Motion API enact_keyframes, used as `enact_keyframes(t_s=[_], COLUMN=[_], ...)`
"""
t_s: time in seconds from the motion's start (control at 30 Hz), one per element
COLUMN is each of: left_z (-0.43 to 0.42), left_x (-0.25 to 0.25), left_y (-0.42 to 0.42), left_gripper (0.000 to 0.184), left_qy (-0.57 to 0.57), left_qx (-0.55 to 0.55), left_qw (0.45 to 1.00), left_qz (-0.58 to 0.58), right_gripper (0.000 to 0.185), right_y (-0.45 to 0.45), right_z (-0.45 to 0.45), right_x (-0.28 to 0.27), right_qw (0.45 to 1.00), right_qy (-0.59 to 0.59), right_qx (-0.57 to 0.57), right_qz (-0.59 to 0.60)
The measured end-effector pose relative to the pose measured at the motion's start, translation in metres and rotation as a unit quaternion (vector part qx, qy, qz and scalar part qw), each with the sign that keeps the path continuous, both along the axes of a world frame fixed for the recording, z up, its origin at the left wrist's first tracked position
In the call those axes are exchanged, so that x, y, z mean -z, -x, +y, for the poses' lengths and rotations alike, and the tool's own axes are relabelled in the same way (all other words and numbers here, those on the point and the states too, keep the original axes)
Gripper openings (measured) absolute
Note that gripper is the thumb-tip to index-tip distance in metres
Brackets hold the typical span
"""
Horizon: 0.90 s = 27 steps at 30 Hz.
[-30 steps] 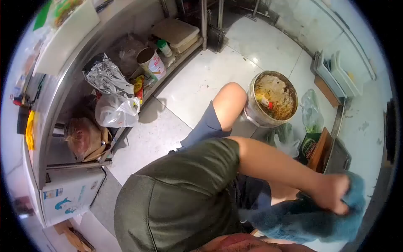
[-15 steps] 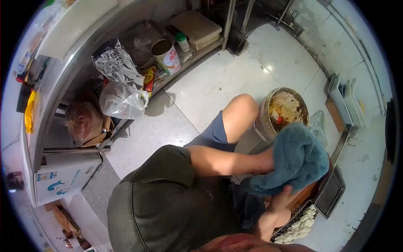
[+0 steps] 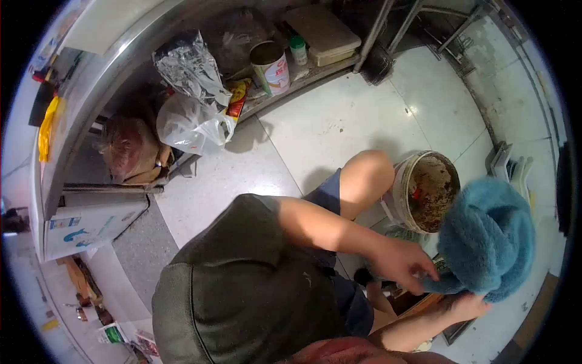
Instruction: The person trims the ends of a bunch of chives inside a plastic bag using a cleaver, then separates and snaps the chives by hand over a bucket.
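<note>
Pale tiled floor [image 3: 339,115], with one low shelf [image 3: 330,68] along its far left side. One person in a dark green shirt [image 3: 224,297] sits low above the floor, one bare knee [image 3: 367,173] raised. Two bare arms reach toward the right of the view: the left arm [image 3: 327,230] runs outward and slightly down across the lap, and the right arm [image 3: 412,330] rises from the lower edge, so that the forearms converge. One bucket [image 3: 399,193], partly filled with brownish matter, stands beyond the raised knee. One blue towel [image 3: 488,236], bunched and twisted, is held up off the floor at the right, just beside the bucket in this view. It lies above the right hand [image 3: 470,307] and outward of the left hand [image 3: 403,264], with a narrow tail extending toward the latter. The right hand is closed on the towel's lower edge, its fingertips partly hidden by the pile. The left hand is half curled at the tail; whether it grips cannot be told. On the shelf: one lidded box [image 3: 330,30], one crumpled foil sheet [image 3: 191,67], one white plastic bag [image 3: 191,121], one open tin [image 3: 276,76] and one green-capped bottle [image 3: 299,54].
</note>
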State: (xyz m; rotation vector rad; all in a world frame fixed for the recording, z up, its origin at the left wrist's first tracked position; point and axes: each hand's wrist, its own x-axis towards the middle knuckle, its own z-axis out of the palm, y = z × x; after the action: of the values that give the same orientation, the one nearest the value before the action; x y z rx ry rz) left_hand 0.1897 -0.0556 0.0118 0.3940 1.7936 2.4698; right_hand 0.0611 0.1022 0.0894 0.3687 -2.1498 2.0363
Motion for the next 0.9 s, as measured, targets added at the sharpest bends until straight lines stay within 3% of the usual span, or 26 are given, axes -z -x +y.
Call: enact_keyframes(t_s=[0.03, 0.1, 0.17, 0.2, 0.27, 0.3, 0.33, 0.37, 0.43, 0.5, 0.6, 0.63, 0.73, 0.83, 0.87, 0.9], left_z=[-0.008, -0.03, -0.029, -0.036, -0.047, -0.052, -0.058, -0.066, -0.086, -0.117, -0.181, -0.206, -0.3, -0.386, -0.42, -0.456], left_x=[0.002, 0.012, 0.028, 0.023, 0.017, 0.014, 0.011, 0.014, 0.029, 0.034, 0.05, 0.051, 0.069, 0.075, 0.084, 0.097], left_y=[-0.009, -0.011, 0.006, 0.019, 0.034, 0.041, 0.047, 0.051, 0.054, 0.061, 0.051, 0.047, 0.049, 0.051, 0.052, 0.053], left_gripper=[0.056, 0.067, 0.073, 0.075, 0.074, 0.072, 0.071, 0.068, 0.063, 0.051, 0.044, 0.042, 0.042, 0.043, 0.044, 0.046], left_qy=[0.028, 0.139, 0.112, 0.067, -0.008, -0.036, -0.061, -0.086, -0.135, -0.277, -0.096, -0.043, -0.082, -0.124, -0.112, -0.099], left_qx=[0.067, -0.256, -0.538, -0.549, -0.489, -0.412, -0.328, -0.361, -0.425, -0.459, -0.566, -0.595, -0.688, -0.718, -0.749, -0.774], left_qw=[0.997, 0.956, 0.822, 0.812, 0.847, 0.891, 0.928, 0.918, 0.891, 0.843, 0.817, 0.801, 0.72, 0.684, 0.653, 0.62], left_qz=[-0.037, 0.021, 0.148, 0.188, 0.207, 0.187, 0.166, 0.14, 0.081, 0.047, 0.058, 0.051, 0.042, 0.032, -0.023, -0.081], right_gripper=[0.043, 0.042, 0.043, 0.045, 0.05, 0.054, 0.058, 0.062, 0.07, 0.058, 0.057, 0.056, 0.05, 0.041, 0.038, 0.034], right_y=[0.011, 0.062, 0.036, 0.024, 0.026, 0.034, 0.042, 0.05, 0.039, 0.027, 0.016, 0.025, 0.072, 0.122, 0.135, 0.149], right_z=[0.013, 0.036, 0.002, -0.015, -0.052, -0.072, -0.085, -0.099, -0.142, -0.169, -0.2, -0.199, -0.168, -0.114, -0.092, -0.066], right_x=[0.0, 0.027, 0.007, -0.003, -0.001, 0.012, 0.03, 0.042, 0.023, 0.022, 0.026, 0.03, 0.058, 0.097, 0.111, 0.132], right_qw=[0.999, 0.984, 0.966, 0.958, 0.934, 0.919, 0.93, 0.932, 0.876, 0.8, 0.859, 0.859, 0.858, 0.891, 0.895, 0.913], right_qy=[-0.02, -0.118, -0.153, -0.155, -0.201, -0.244, -0.167, -0.084, -0.054, 0.053, -0.194, -0.188, -0.219, -0.305, -0.344, -0.306], right_qx=[-0.033, -0.127, -0.206, -0.242, -0.296, -0.309, -0.328, -0.345, -0.47, -0.56, -0.472, -0.476, -0.464, -0.328, -0.265, -0.245], right_qz=[-0.012, 0.032, 0.045, 0.021, 0.013, 0.027, -0.026, -0.077, -0.093, -0.208, 0.034, 0.019, -0.002, -0.075, -0.099, -0.113])
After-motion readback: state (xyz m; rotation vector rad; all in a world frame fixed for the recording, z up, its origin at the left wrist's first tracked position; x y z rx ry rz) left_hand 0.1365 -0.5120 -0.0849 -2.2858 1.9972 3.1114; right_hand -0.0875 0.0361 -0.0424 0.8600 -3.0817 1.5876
